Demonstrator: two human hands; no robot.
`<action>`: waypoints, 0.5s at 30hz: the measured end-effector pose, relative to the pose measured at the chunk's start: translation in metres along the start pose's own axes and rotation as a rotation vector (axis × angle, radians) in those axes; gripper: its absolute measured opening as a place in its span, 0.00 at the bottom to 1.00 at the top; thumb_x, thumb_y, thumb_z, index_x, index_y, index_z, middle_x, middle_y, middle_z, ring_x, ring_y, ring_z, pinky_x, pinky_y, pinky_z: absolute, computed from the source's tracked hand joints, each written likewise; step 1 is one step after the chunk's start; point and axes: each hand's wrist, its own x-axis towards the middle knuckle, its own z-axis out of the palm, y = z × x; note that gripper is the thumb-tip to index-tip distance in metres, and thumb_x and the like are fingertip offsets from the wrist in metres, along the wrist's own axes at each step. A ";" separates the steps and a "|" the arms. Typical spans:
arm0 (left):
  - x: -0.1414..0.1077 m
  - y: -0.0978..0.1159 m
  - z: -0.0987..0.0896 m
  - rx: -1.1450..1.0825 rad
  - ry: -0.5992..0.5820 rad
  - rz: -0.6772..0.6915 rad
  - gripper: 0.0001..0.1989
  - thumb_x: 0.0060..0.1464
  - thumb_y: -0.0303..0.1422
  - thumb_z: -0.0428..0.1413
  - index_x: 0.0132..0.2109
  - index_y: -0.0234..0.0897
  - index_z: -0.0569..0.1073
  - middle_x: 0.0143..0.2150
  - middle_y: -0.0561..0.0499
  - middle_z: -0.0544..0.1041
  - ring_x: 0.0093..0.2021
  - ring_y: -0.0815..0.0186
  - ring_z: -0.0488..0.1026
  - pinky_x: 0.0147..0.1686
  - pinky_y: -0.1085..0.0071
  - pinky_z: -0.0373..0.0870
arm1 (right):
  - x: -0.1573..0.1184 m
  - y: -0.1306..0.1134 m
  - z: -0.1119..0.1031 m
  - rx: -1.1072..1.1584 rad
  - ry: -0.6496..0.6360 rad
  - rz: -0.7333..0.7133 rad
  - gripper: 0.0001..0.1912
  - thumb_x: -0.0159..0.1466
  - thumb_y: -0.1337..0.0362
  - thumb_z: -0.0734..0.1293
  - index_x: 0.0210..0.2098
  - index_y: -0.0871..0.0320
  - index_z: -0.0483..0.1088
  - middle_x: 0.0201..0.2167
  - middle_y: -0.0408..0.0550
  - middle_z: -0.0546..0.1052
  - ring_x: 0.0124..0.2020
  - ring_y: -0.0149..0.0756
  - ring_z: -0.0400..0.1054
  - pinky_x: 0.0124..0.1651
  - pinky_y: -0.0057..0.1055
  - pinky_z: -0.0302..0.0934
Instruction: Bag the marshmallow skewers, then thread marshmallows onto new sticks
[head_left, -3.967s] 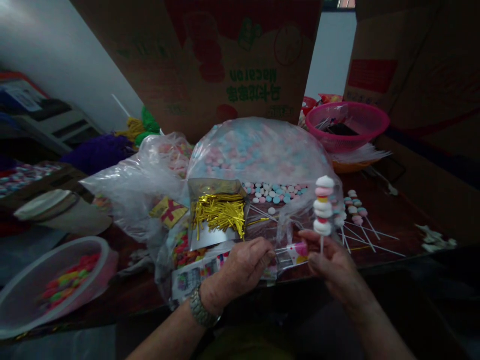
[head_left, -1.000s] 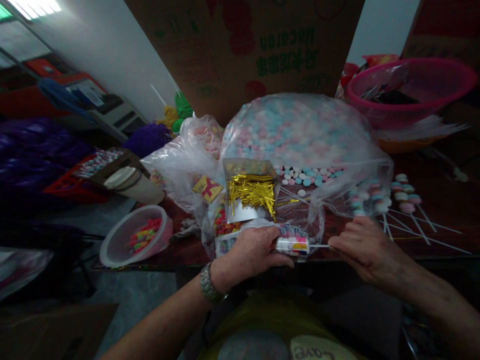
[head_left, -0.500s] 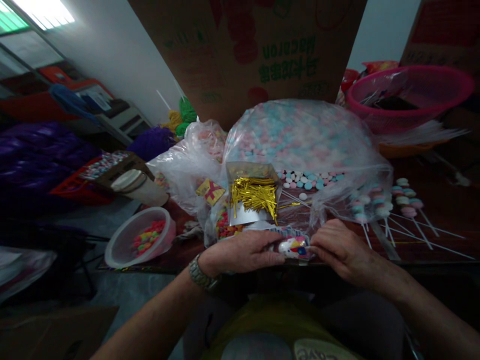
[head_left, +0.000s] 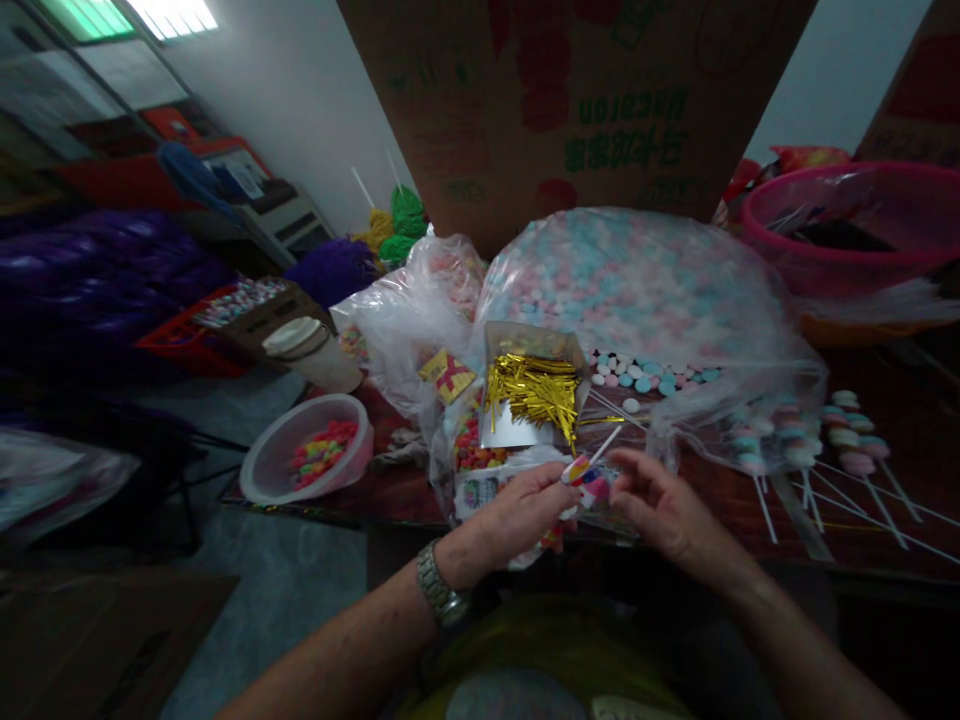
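Note:
My left hand [head_left: 517,515], with a metal watch on its wrist, is closed around a candy stick [head_left: 576,470] in a colourful wrapper. Its white stick slants up to the right, and the palm hides part of the candy. Just to the right, my right hand [head_left: 667,510] has its fingers apart and curved, close to the wrapped candy and holding nothing I can see. Gold twist ties [head_left: 536,385] lie in an open box right behind my hands. A printed plastic packet [head_left: 480,495] lies by my left hand.
A large clear bag of pastel candies [head_left: 622,280] fills the table's back. Skewered candies [head_left: 847,430] lie at right, below a pink basin [head_left: 750,225]. A plastic bowl of gummies [head_left: 259,470] stands at the left edge, near a lidded tub [head_left: 330,365]. Behind rises a cardboard box [head_left: 525,150].
The right hand has let go of the wrapper and opened slightly away. The left hand has tilted the candy, so its white stick now points up. The view has shifted left.

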 end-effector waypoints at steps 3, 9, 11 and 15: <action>0.002 -0.003 -0.002 0.150 -0.033 0.114 0.06 0.52 0.32 0.47 0.33 0.34 0.66 0.27 0.55 0.66 0.26 0.73 0.62 0.26 0.78 0.62 | -0.008 0.001 0.029 0.116 -0.091 0.085 0.15 0.64 0.55 0.58 0.28 0.58 0.65 0.18 0.39 0.65 0.17 0.27 0.57 0.19 0.25 0.51; 0.000 0.000 -0.010 -0.048 -0.271 0.002 0.08 0.52 0.27 0.45 0.32 0.33 0.69 0.25 0.54 0.68 0.26 0.72 0.65 0.28 0.78 0.65 | -0.004 -0.018 0.021 -0.560 0.131 -0.551 0.12 0.64 0.69 0.57 0.26 0.58 0.66 0.20 0.45 0.70 0.23 0.31 0.62 0.28 0.29 0.56; -0.002 0.001 -0.012 0.116 -0.189 0.046 0.12 0.54 0.27 0.43 0.31 0.34 0.71 0.24 0.55 0.69 0.24 0.72 0.65 0.25 0.80 0.64 | 0.000 -0.026 0.009 -0.757 0.215 -0.673 0.08 0.63 0.71 0.58 0.32 0.60 0.68 0.26 0.50 0.74 0.31 0.36 0.66 0.35 0.33 0.58; -0.003 -0.002 -0.015 0.453 -0.069 0.212 0.19 0.57 0.32 0.41 0.29 0.35 0.75 0.21 0.54 0.69 0.21 0.69 0.62 0.20 0.78 0.64 | 0.004 -0.031 0.004 -1.052 -0.031 -0.873 0.18 0.62 0.72 0.56 0.51 0.61 0.64 0.50 0.56 0.70 0.54 0.49 0.56 0.56 0.54 0.44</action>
